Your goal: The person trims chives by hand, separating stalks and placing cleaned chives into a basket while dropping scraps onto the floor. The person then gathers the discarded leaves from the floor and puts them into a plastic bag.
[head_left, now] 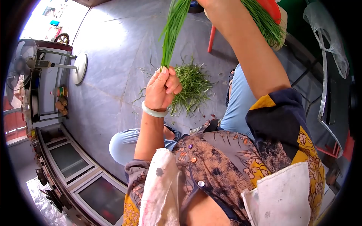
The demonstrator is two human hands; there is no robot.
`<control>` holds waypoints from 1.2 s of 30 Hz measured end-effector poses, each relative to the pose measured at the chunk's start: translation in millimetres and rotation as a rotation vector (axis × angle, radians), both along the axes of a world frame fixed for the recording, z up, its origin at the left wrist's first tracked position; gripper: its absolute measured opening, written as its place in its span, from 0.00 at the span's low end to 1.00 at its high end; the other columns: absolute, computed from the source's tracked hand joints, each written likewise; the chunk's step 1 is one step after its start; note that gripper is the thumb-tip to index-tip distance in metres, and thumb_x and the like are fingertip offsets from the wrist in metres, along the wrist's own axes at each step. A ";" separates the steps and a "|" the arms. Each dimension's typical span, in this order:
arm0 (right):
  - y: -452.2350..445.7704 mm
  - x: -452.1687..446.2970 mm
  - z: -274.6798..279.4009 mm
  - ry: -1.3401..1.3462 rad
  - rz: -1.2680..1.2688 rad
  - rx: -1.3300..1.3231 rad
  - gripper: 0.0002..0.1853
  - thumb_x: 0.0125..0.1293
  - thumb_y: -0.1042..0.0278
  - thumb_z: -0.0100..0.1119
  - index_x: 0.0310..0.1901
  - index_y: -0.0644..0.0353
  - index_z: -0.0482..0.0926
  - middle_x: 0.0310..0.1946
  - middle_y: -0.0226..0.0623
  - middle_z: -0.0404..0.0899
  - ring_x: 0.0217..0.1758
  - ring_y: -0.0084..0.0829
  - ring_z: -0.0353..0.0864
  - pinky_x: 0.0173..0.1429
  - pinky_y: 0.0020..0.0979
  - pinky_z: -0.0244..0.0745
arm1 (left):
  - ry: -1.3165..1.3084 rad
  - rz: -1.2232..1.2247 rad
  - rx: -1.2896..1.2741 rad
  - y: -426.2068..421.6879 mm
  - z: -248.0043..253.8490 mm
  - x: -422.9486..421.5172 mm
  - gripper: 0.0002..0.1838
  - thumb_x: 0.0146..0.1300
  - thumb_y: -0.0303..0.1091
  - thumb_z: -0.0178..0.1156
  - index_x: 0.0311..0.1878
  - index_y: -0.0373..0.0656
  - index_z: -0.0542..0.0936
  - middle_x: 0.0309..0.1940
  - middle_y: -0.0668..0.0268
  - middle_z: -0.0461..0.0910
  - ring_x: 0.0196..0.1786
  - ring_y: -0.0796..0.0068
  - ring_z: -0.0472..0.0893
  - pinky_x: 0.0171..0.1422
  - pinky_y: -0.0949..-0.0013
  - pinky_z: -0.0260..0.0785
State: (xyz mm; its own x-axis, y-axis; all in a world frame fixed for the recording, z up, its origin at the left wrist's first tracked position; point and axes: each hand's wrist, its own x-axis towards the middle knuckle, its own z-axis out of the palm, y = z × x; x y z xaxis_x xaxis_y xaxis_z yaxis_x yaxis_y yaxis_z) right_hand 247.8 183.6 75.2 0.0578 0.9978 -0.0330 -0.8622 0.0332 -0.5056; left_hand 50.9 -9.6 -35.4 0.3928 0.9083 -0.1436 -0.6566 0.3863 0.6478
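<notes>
In front of the shirt [203,158], my left hand [162,88] pinches the greens [175,32] at their near end, thumb against curled fingers. From that grip they run away from me, leaning slightly right. My right hand [208,3] is cropped, its grip impossible to tell. Scraps [192,86] lie on the floor [103,101].

Smooth grey floor [105,67]; clear plastic bag [328,34]; pale cloth [283,196].

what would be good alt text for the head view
Left hand, with a pale bracelet, gripping a bunch of long green stems; the right arm reaches past the top edge. Below, a loose pile of green scraps lies on the gray floor.
</notes>
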 end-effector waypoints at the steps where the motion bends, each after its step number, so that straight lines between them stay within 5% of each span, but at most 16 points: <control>1: 1.0 1.8 -0.4 0.006 -0.021 0.034 0.11 0.75 0.66 0.41 0.33 0.59 0.68 0.26 0.34 0.71 0.17 0.19 0.59 0.18 0.20 0.55 | 0.014 -0.011 0.001 -2.4 -0.7 -0.5 0.12 0.76 0.39 0.44 0.40 0.44 0.74 0.21 0.75 0.61 0.20 0.83 0.57 0.27 0.75 0.52; 9: 0.3 8.9 1.1 -0.016 -0.037 0.055 0.11 0.74 0.68 0.41 0.31 0.58 0.68 0.22 0.31 0.70 0.15 0.18 0.58 0.18 0.21 0.54 | 0.173 -0.064 0.125 -11.9 -15.5 -1.2 0.14 0.75 0.40 0.44 0.36 0.42 0.72 0.23 0.69 0.66 0.23 0.77 0.64 0.35 0.68 0.66; 16: -1.9 10.1 4.1 0.070 0.005 0.077 0.10 0.75 0.67 0.41 0.33 0.56 0.69 0.20 0.29 0.68 0.15 0.18 0.57 0.18 0.21 0.52 | 0.277 0.041 0.143 -18.5 -12.6 0.2 0.15 0.74 0.37 0.46 0.31 0.41 0.72 0.21 0.69 0.68 0.24 0.77 0.66 0.36 0.71 0.66; 21: -12.1 -4.1 5.2 -0.009 -0.081 -0.035 0.12 0.76 0.65 0.40 0.33 0.56 0.69 0.19 0.28 0.67 0.13 0.17 0.54 0.16 0.21 0.49 | 1.044 -0.261 0.531 -17.9 14.4 7.4 0.15 0.70 0.35 0.53 0.26 0.39 0.74 0.16 0.65 0.72 0.21 0.70 0.71 0.29 0.68 0.66; 22: -13.8 -5.7 -7.9 -0.062 0.019 0.070 0.12 0.76 0.64 0.41 0.35 0.59 0.69 0.27 0.37 0.71 0.19 0.20 0.56 0.23 0.24 0.53 | 1.176 -0.307 0.655 -16.4 19.2 11.1 0.16 0.69 0.35 0.54 0.25 0.39 0.74 0.15 0.63 0.72 0.19 0.68 0.72 0.27 0.66 0.66; 25: -32.4 -18.9 1.7 -0.167 0.038 -0.099 0.14 0.75 0.60 0.43 0.34 0.58 0.71 0.24 0.35 0.71 0.17 0.20 0.58 0.21 0.24 0.53 | 1.315 -0.373 0.867 -10.5 5.0 10.8 0.14 0.67 0.37 0.56 0.28 0.38 0.76 0.17 0.57 0.73 0.19 0.61 0.74 0.27 0.63 0.67; 28: -37.4 -25.9 0.1 -0.228 0.105 -0.106 0.14 0.75 0.59 0.42 0.36 0.60 0.71 0.23 0.35 0.71 0.16 0.21 0.59 0.20 0.25 0.54 | 1.255 -0.491 0.556 -7.7 -1.6 11.2 0.14 0.66 0.37 0.56 0.28 0.38 0.77 0.19 0.56 0.76 0.23 0.57 0.77 0.31 0.61 0.70; 31: -39.7 -23.7 14.4 -0.234 0.067 -0.041 0.14 0.75 0.59 0.42 0.36 0.61 0.70 0.22 0.36 0.71 0.16 0.21 0.59 0.20 0.26 0.54 | 1.361 -0.466 0.687 -28.0 -51.3 6.7 0.16 0.68 0.37 0.52 0.26 0.38 0.78 0.16 0.63 0.76 0.20 0.71 0.76 0.29 0.67 0.69; 34: -39.3 -16.5 24.2 -0.242 -0.110 -0.019 0.13 0.75 0.61 0.42 0.38 0.61 0.70 0.24 0.38 0.71 0.16 0.21 0.57 0.21 0.25 0.54 | 1.376 -0.484 0.634 -35.7 -70.8 5.9 0.18 0.68 0.39 0.49 0.27 0.38 0.78 0.17 0.62 0.77 0.22 0.68 0.78 0.31 0.66 0.70; 36: -7.6 -3.2 -1.5 -0.097 0.011 0.027 0.12 0.75 0.63 0.41 0.38 0.62 0.70 0.26 0.40 0.72 0.16 0.20 0.55 0.21 0.25 0.52 | 1.335 -0.506 0.531 -32.0 -63.5 8.5 0.18 0.69 0.39 0.49 0.27 0.37 0.78 0.17 0.61 0.77 0.23 0.66 0.79 0.31 0.66 0.70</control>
State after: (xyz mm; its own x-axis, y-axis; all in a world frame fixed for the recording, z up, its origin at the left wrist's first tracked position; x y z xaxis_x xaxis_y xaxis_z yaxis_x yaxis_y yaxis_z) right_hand 244.6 175.9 73.7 0.0480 0.9988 -0.0003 -0.8094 0.0387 -0.5859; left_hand 59.4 -41.6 -98.9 0.5201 0.7816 -0.3444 0.6289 -0.0777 0.7736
